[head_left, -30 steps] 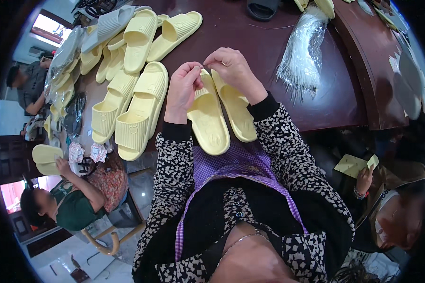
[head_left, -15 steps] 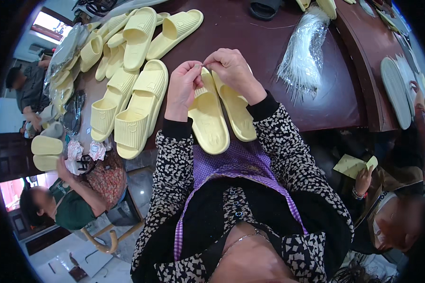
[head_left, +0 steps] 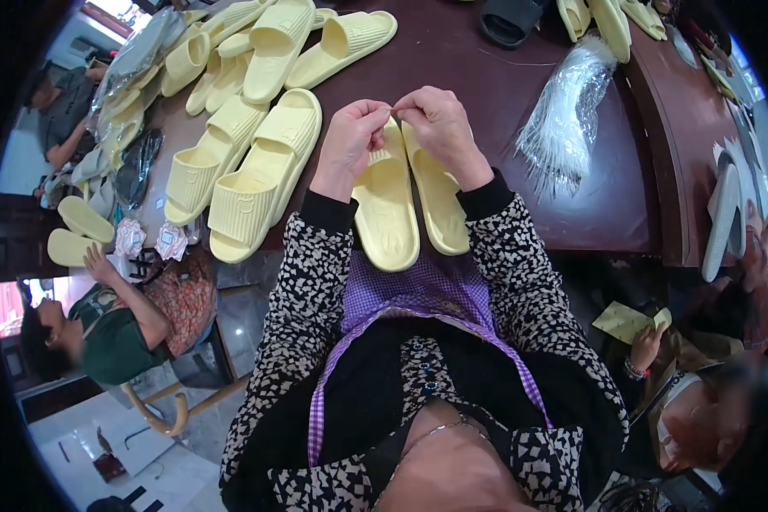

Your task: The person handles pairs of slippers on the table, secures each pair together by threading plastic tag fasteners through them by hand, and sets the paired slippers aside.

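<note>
My left hand [head_left: 352,147] and my right hand [head_left: 445,132] meet above the table, fingertips pinched together. Whatever they pinch is too small and thin to make out. Directly beneath them lies a pair of pale yellow slide slippers, the left slipper [head_left: 387,218] and the right slipper [head_left: 444,213], heels toward me. My hands partly cover their ribbed straps. Left of my left hand rests another yellow pair, a nearer slipper [head_left: 246,213] and its mate [head_left: 198,175].
More yellow slippers [head_left: 341,47] pile up at the far left. A bundle of thin clear plastic strands [head_left: 565,119] lies on the dark red table [head_left: 610,200] to the right, near a black slipper [head_left: 510,21]. Co-workers sit on both sides; the left one's hand [head_left: 101,266] touches yellow slippers.
The whole view has shifted slightly, moving the table things rightward. My hands stay pinched together over the slippers. At the left, the co-worker's yellow pair has come apart and tilted.
</note>
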{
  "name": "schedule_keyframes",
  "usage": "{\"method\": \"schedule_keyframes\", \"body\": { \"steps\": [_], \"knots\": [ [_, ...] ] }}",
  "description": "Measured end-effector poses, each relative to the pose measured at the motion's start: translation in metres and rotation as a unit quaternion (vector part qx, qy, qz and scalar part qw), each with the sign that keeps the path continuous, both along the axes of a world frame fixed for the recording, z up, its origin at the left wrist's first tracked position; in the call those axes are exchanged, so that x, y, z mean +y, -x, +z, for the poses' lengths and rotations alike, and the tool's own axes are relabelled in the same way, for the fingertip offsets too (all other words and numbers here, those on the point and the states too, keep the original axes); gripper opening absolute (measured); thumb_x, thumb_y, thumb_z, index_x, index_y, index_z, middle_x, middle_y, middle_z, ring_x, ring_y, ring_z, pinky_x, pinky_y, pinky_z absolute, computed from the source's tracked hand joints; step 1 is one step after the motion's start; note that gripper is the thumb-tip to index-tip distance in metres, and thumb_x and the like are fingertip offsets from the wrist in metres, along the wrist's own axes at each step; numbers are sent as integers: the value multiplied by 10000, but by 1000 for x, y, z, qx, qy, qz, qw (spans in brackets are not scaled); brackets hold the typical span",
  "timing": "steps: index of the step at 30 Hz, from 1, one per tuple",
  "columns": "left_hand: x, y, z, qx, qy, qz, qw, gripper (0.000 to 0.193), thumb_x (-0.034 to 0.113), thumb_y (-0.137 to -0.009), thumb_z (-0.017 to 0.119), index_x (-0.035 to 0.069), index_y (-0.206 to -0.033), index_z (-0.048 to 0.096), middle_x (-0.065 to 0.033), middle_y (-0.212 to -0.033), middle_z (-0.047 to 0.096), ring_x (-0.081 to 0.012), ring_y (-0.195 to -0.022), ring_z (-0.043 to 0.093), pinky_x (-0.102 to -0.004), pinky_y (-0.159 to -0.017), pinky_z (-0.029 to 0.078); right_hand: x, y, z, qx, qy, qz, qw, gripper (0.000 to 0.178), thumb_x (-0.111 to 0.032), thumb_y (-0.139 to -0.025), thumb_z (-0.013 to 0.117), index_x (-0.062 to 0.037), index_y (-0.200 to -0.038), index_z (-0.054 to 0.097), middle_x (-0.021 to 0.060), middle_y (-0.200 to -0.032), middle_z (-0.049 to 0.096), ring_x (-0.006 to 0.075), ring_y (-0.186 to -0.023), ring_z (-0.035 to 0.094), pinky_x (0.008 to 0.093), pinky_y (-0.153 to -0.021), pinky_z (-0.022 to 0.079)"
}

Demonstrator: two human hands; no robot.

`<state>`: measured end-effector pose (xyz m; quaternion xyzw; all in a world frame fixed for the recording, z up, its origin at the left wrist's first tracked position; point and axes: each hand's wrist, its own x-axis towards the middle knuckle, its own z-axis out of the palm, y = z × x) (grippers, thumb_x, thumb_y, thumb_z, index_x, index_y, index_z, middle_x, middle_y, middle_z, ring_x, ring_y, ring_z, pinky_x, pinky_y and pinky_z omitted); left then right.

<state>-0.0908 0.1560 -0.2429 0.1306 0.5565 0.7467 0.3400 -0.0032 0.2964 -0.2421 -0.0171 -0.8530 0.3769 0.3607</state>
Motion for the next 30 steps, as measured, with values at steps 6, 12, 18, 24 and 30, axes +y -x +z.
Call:
{"method": "schedule_keyframes", "body": {
  "steps": [6,12,18,24,30],
  "knots": [
    [1,3,-3,-16,-7,-4,1000,58,71,-877,654,23,-905,638,25,-690,557,-45,-532,469,-198,-482,382,0,4,-4,12,20,16,1000,76,-35,-775,659,-37,-835,706,89,-762,663,187,-672,628,295,-636,483],
    [6,-10,-4,41,-27,52,997,55,64,-866,659,35,-909,642,33,-713,572,-32,-535,471,-190,-469,371,-3,4,-5,-60,157,5,986,118,-62,-781,638,-5,-861,703,160,-786,673,264,-704,669,337,-642,518],
    [5,-11,0,40,-18,48,998,48,62,-855,667,37,-893,653,36,-706,579,-22,-526,467,-182,-462,361,-3,7,-8,-64,149,-5,987,94,-61,-813,682,-6,-884,707,37,-714,655,72,-644,580,238,-595,474],
    [3,-9,-1,47,0,25,999,61,101,-867,681,60,-898,649,51,-695,564,-20,-518,449,-177,-461,328,-2,5,-9,-9,43,-11,999,79,-49,-803,679,-27,-871,710,91,-768,679,149,-665,644,280,-626,505],
    [3,-16,4,39,-33,78,996,149,63,-859,649,15,-999,652,10,-746,612,-41,-584,530,-188,-513,411,-2,6,4,53,0,-40,998,102,-16,-809,659,-10,-905,693,109,-835,682,205,-756,661,287,-686,511]
  ]
}}
